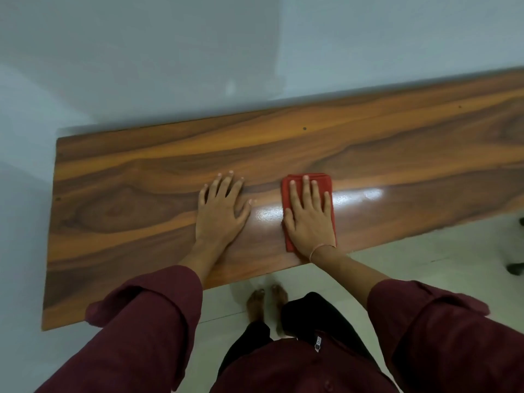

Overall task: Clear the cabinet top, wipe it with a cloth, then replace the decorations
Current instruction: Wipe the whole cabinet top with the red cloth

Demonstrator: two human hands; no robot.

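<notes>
The wooden cabinet top point(127, 194) runs from lower left to upper right against a pale wall, with no decorations on it in view. A folded red cloth point(323, 181) lies flat on the wood near the front edge. My right hand point(309, 214) presses flat on the cloth, fingers spread, covering most of it. To its left, my left hand point(222, 211) rests palm down on the bare wood with fingers apart, holding nothing.
A glossy light reflection point(368, 194) shows on the wood just right of the cloth. Pale tiled floor point(425, 251) lies in front of the cabinet, with my bare feet point(266, 302) near its front edge. Dark objects point(514, 268) sit at the far right floor edge.
</notes>
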